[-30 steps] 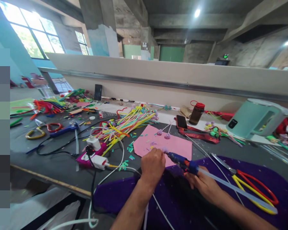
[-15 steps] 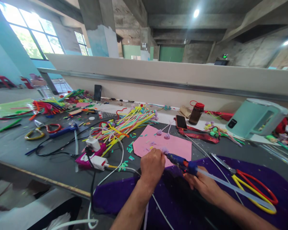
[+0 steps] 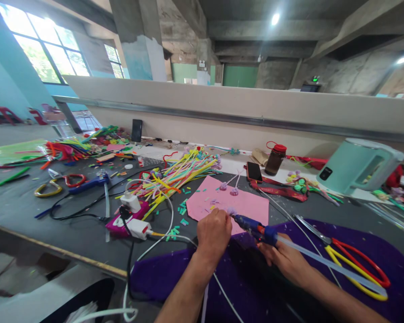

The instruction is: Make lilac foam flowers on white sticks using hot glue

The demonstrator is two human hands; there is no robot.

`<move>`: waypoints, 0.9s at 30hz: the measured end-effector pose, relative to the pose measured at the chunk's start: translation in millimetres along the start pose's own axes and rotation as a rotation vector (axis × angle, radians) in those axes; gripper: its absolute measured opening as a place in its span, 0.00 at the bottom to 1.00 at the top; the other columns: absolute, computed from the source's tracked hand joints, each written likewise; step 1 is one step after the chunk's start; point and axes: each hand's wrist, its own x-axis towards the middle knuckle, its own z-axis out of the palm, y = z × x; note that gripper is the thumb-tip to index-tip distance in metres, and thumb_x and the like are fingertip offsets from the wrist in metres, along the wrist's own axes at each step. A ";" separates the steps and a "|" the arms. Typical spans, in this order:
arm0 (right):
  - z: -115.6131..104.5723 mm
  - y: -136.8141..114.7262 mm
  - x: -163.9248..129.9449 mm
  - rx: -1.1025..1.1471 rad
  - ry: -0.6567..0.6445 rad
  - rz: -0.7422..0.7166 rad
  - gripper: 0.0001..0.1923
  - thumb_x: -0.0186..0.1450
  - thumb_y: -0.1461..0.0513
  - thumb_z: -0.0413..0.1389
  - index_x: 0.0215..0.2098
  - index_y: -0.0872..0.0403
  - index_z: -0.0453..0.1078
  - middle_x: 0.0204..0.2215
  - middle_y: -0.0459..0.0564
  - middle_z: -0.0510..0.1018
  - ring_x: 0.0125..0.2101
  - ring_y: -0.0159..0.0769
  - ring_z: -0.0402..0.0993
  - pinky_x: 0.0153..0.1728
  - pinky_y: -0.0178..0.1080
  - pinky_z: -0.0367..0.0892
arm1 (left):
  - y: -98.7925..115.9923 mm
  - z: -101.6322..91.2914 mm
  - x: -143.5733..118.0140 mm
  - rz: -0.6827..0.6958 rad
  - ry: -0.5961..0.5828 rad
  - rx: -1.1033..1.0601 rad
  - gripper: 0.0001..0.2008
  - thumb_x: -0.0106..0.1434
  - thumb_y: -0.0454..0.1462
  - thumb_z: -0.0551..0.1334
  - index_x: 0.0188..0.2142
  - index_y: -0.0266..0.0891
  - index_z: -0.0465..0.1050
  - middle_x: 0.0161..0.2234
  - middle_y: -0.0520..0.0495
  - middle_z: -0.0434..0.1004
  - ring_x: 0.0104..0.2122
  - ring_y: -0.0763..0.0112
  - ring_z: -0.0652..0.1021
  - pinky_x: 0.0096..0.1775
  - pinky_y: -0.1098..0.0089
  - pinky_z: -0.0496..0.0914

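Note:
My left hand (image 3: 214, 231) is closed over the pink sheet's near edge, pinching a small fuzzy lilac pipe-cleaner flower (image 3: 231, 211) that is mostly hidden by the fingers. My right hand (image 3: 287, 258) grips a blue hot glue gun (image 3: 252, 225), its nozzle pointing left and touching or nearly touching the flower. A long translucent glue stick (image 3: 330, 262) sticks out of the gun's back. On the pink sheet (image 3: 252, 206) lie two finished-looking lilac flowers (image 3: 234, 191) with stems, plus small cut bits in lilac and yellow.
Scissors with red and yellow handles (image 3: 357, 269) rest on dark purple cloth (image 3: 164, 276) at right. A magenta power strip (image 3: 128, 220), white cables and a second glue gun (image 3: 89, 183) lie left. Behind are pipe cleaners (image 3: 185, 172), a phone (image 3: 254, 172), a bottle (image 3: 275, 160) and a kettle (image 3: 350, 163).
Both hands stay almost where they were, with the glue gun still held at the lilac flower. No other object on the table has visibly moved.

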 end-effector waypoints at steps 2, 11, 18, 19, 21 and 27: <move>0.0 0.0 0.4 0.002 0.000 -0.009 0.22 0.66 0.51 0.39 0.25 0.55 0.63 0.16 0.43 0.65 0.19 0.31 0.62 0.21 0.33 0.57 | 0.5 -0.9 0.1 -0.011 -0.016 -0.003 0.09 0.60 0.35 0.53 0.31 0.39 0.73 0.31 0.47 0.77 0.31 0.68 0.76 0.31 0.71 0.62; -4.0 -8.2 0.0 -0.048 -0.003 -0.017 0.22 0.67 0.52 0.40 0.22 0.54 0.61 0.16 0.44 0.65 0.19 0.31 0.61 0.21 0.33 0.56 | 0.7 -1.8 -0.1 -0.011 -0.027 -0.013 0.09 0.60 0.35 0.54 0.31 0.39 0.73 0.32 0.47 0.77 0.31 0.68 0.76 0.31 0.71 0.63; -2.2 -6.4 0.0 -0.027 0.009 -0.028 0.22 0.66 0.51 0.40 0.22 0.54 0.61 0.15 0.43 0.64 0.18 0.31 0.62 0.21 0.33 0.56 | 0.0 -0.3 -1.2 0.008 0.003 -0.015 0.09 0.60 0.35 0.54 0.30 0.39 0.72 0.31 0.47 0.77 0.30 0.68 0.76 0.31 0.71 0.63; -2.0 -6.3 0.1 -0.023 0.002 -0.023 0.22 0.66 0.51 0.40 0.21 0.54 0.61 0.15 0.43 0.64 0.18 0.31 0.62 0.20 0.33 0.56 | 0.0 -0.3 -1.4 0.011 0.004 -0.017 0.09 0.60 0.35 0.54 0.30 0.39 0.72 0.31 0.47 0.77 0.31 0.68 0.76 0.31 0.71 0.63; -1.9 -6.0 0.4 -0.021 -0.004 -0.012 0.22 0.66 0.50 0.40 0.21 0.54 0.61 0.15 0.43 0.64 0.18 0.30 0.61 0.20 0.33 0.56 | 0.1 -0.5 -1.6 0.009 -0.001 -0.020 0.09 0.60 0.35 0.54 0.30 0.39 0.73 0.31 0.47 0.77 0.31 0.68 0.76 0.31 0.71 0.63; -4.2 0.6 -2.7 0.052 -0.001 0.023 0.24 0.66 0.49 0.41 0.21 0.55 0.64 0.17 0.45 0.66 0.19 0.31 0.63 0.22 0.33 0.58 | -0.7 -2.2 0.4 -0.041 -0.031 -0.048 0.09 0.59 0.35 0.54 0.31 0.40 0.73 0.32 0.46 0.78 0.32 0.68 0.76 0.32 0.71 0.63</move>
